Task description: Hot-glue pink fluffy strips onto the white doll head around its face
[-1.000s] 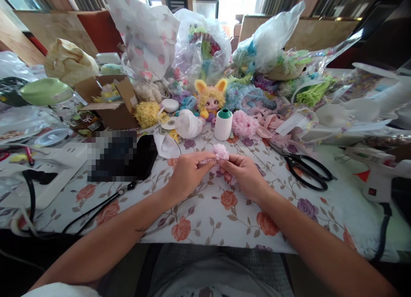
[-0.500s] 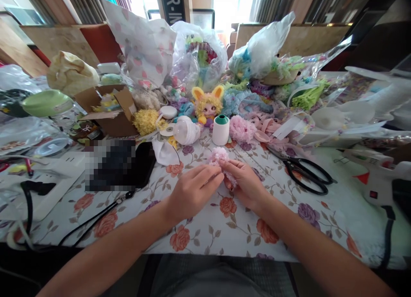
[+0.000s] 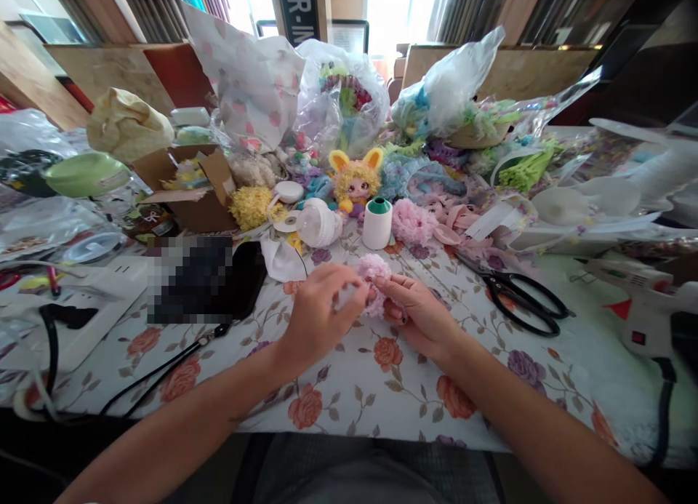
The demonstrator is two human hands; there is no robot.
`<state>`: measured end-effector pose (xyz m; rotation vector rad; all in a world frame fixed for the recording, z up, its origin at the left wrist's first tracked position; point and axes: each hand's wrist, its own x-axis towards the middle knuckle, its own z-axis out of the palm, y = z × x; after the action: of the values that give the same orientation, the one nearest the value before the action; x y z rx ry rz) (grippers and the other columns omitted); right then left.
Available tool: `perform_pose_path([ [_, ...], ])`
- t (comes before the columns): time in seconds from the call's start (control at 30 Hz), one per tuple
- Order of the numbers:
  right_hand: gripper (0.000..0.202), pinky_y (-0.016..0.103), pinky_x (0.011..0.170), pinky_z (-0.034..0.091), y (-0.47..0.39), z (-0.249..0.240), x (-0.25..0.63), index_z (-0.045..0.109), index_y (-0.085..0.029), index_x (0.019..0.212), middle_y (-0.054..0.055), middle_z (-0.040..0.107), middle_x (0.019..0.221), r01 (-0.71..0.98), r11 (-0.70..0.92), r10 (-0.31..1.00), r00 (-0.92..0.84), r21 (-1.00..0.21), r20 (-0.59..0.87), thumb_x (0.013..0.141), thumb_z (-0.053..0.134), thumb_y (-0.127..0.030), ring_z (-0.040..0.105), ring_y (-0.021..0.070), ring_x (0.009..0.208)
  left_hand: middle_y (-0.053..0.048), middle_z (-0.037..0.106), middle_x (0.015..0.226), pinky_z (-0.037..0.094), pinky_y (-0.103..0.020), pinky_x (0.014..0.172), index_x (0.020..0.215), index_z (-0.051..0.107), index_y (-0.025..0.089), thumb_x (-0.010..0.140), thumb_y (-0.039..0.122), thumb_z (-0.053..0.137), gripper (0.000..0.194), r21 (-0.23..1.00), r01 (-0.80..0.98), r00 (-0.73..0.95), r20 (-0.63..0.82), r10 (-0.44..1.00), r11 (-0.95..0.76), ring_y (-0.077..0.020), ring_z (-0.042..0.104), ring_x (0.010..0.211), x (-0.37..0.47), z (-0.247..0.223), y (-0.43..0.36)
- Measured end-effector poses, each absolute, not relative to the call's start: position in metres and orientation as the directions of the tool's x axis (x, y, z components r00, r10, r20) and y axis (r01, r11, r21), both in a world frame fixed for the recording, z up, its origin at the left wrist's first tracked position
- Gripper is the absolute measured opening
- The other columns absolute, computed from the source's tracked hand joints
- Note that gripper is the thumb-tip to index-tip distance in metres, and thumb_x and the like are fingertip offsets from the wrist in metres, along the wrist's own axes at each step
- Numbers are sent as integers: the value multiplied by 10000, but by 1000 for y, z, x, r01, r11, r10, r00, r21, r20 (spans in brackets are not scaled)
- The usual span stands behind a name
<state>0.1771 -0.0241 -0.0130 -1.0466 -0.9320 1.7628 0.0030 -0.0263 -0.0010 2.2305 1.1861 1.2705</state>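
Head view: the right hand [image 3: 422, 308] grasped the pink fluffy piece [image 3: 374, 267] above the surface [image 3: 349, 380]; whether the left hand [image 3: 321, 308], fingers bent, pinched it, I could not tell. Work was under way, the piece not yet set down.

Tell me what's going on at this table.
The right hand is holding a small, fluffy pink piece above the floral tablecloth. The left hand is right beside it, thumb and fingers turned toward the piece; whether they touch it is hard to tell. Just beyond the hands, a white cone with a green top stands upright, with a yellow-eared doll behind it. Black-handled scissors lie off to the right, untouched.
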Motion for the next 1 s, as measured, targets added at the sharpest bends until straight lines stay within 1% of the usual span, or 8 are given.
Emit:
perform_pose_path([
  [0.1, 270, 207, 437, 201, -26, -12, 176, 647, -177, 768, -33, 519, 653, -295, -351, 913, -320, -889, -255, 791, 698, -441, 295, 43, 465, -59, 684, 954, 475, -259, 680, 1013, 649, 178, 928, 412, 457, 314, 878, 372, 336, 177, 925, -302, -169, 623, 828, -1, 4, -11],
  [0.2, 292, 214, 440, 186, -29, -11, 174, 633, -167, 742, -38, 486, 640, -266, -332, 907, -353, -905, -230, 809, 678, -448, 291, 41, 467, -29, 644, 800, 423, -248, 592, 943, 640, 177, 932, 504, 396, 408, 926, 323, 519, -3, 855, -193, -145, 570, 691, -4, 3, -3],
  [0.33, 286, 225, 441, 161, -31, -13, 172, 641, -172, 783, -45, 437, 614, -220, -306, 894, -401, -926, -200, 834, 642, -453, 268, 50, 469, 1, 548, 681, 354, -236, 549, 738, 557, 170, 937, 491, 394, 411, 890, 356, 574, 31, 818, -284, -108, 474, 593, -5, 2, -5],
  [0.43, 285, 222, 440, 164, -31, -14, 171, 642, -176, 817, -41, 465, 632, -182, -268, 905, -384, -946, -183, 832, 635, -461, 266, 52, 475, -4, 538, 696, 359, -237, 580, 741, 535, 169, 935, 465, 412, 375, 877, 363, 587, 46, 808, -313, -115, 479, 630, -5, 1, -5],
  [0.5, 312, 217, 435, 177, -31, -15, 171, 642, -175, 833, -34, 499, 656, -147, -247, 917, -355, -958, -182, 828, 625, -487, 271, 51, 478, -10, 544, 720, 362, -232, 575, 781, 541, 162, 916, 453, 460, 331, 922, 315, 615, -19, 789, -224, -111, 475, 634, -4, -1, -4],
  [0.63, 363, 206, 425, 226, -30, -15, 171, 637, -172, 850, -24, 526, 667, -77, -213, 930, -321, -974, -178, 847, 569, -528, 318, 55, 475, -2, 528, 681, 287, -206, 474, 858, 579, 142, 875, 416, 541, 277, 980, 148, 599, -199, 776, 137, -70, 401, 528, -1, -8, 0],
  [0.77, 347, 212, 446, 336, -28, -16, 168, 589, -208, 1113, -1, 605, 766, 16, -81, 964, -254, -997, -83, 868, 562, -452, 414, 79, 496, 12, 501, 614, 223, -198, 435, 800, 617, 134, 820, 382, 622, 249, 957, 27, 512, -262, 818, 289, -44, 345, 469, 1, -11, -1],
  [1.0, 344, 264, 567, 456, -29, -19, 164, 539, -220, 1221, 67, 650, 905, 277, 196, 975, -153, -941, 158, 889, 519, -308, 591, 172, 706, 29, 472, 532, 249, -212, 446, 654, 607, 149, 794, 417, 642, 304, 990, 100, 385, -130, 914, 99, -67, 356, 473, 2, -6, -4],
])
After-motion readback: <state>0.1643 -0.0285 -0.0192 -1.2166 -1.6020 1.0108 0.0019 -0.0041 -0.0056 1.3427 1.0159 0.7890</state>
